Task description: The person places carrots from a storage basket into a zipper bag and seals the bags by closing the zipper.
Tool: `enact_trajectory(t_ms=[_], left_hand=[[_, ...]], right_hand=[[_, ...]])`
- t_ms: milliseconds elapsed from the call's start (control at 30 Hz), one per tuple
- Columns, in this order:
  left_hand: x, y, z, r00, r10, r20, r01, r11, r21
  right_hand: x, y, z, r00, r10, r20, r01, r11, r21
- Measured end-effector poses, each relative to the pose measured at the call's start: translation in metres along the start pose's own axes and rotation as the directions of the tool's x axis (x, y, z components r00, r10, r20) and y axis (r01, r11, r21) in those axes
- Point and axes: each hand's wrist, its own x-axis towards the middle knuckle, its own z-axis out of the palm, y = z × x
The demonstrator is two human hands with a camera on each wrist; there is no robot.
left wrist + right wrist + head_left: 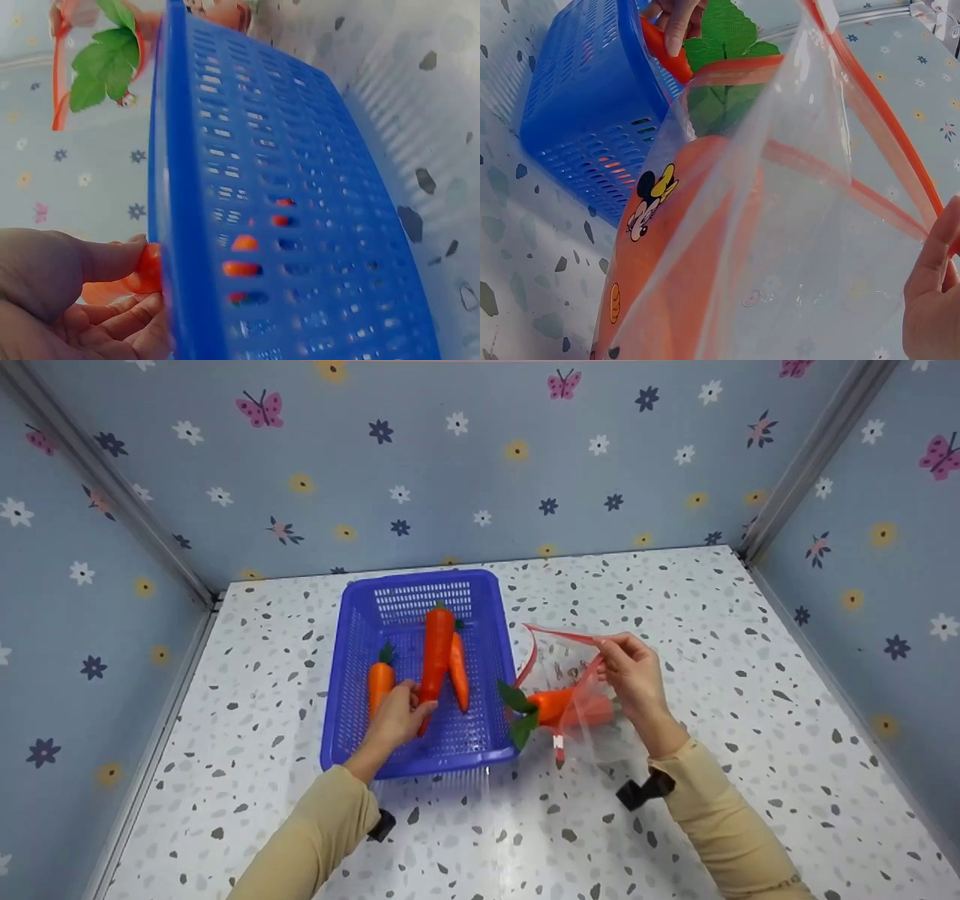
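Note:
A long red-orange carrot (pixel 438 649) with a short green top tilts up over the blue basket (pixel 332 697). My left hand (pixel 396 715) pinches its lower, narrow end between thumb and fingers, as the left wrist view also shows at the carrot tip (pixel 152 270). To the right of the basket, my right hand (pixel 636 673) pinches the red-edged rim of a clear zip bag (pixel 810 255) and holds its mouth open. Inside the bag lies a thick orange carrot (pixel 552 705), its green leaves (pixel 721 34) sticking out toward the basket.
Two more carrots lie in the basket, an orange one (pixel 380 684) at left and a slim one (pixel 459 675) at right. Everything stands on a speckled white tabletop (pixel 255 697), enclosed by flower-patterned walls (pixel 450 465) at the back and sides.

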Motion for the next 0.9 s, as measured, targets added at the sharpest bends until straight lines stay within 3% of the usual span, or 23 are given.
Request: enact_trajectory(t_ms=[133, 267, 400, 567, 733, 900], left_hand=[[-0.007, 0.009, 0.004, 0.996, 0.088, -0.018, -0.089, 0.995, -0.036], [-0.014, 0.017, 0.006, 0.98, 0.191, -0.051, -0.194, 0.979, -0.064], [-0.02, 0.025, 0.008, 0.967, 0.251, -0.05, -0.255, 0.964, -0.076], [-0.029, 0.035, 0.01, 0.957, 0.29, 0.009, -0.289, 0.955, -0.066], [-0.037, 0.044, 0.012, 0.942, 0.33, 0.06, -0.331, 0.943, 0.009], [-0.043, 0.052, 0.014, 0.943, 0.311, 0.117, -0.32, 0.946, 0.062]], right_hand=[[0.0, -0.001, 0.0, 1.0, 0.005, 0.003, -0.005, 1.0, 0.006], [0.0, -0.002, -0.001, 1.0, 0.013, 0.007, -0.013, 1.0, 0.012], [0.0, -0.003, -0.001, 1.0, 0.024, 0.004, -0.024, 1.0, 0.011], [0.0, -0.002, -0.001, 1.0, 0.028, -0.008, -0.028, 1.0, 0.004], [0.001, -0.001, -0.001, 1.0, 0.005, 0.005, -0.005, 1.0, 0.0], [0.001, -0.001, 0.0, 1.0, 0.012, 0.002, -0.012, 1.0, -0.012]])
